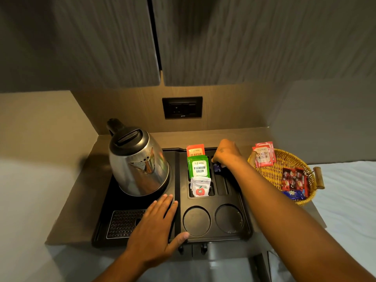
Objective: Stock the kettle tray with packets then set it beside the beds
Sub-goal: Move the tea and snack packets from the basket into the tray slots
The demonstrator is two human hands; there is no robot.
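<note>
A black kettle tray [177, 239] sits on a small wooden table with a steel kettle [138, 161] on its left half. Its upright slots hold orange tea packets [195, 150], green tea packets [199, 168] and white sugar sachets [200, 187]. My left hand [156, 224] lies flat and open on the tray by the kettle base. My right hand [226, 153] reaches over the tray's right slot, fingers closed on a dark blue packet [217, 167] that is partly hidden beneath it.
A wicker basket [270, 176] stands right of the tray with pink tea packets [264, 154], red sachets [294, 180] and blue sachets [295, 194]. Two round cup recesses [197, 220] lie at the tray's front. A wall socket [182, 107] is behind; white beds flank the table.
</note>
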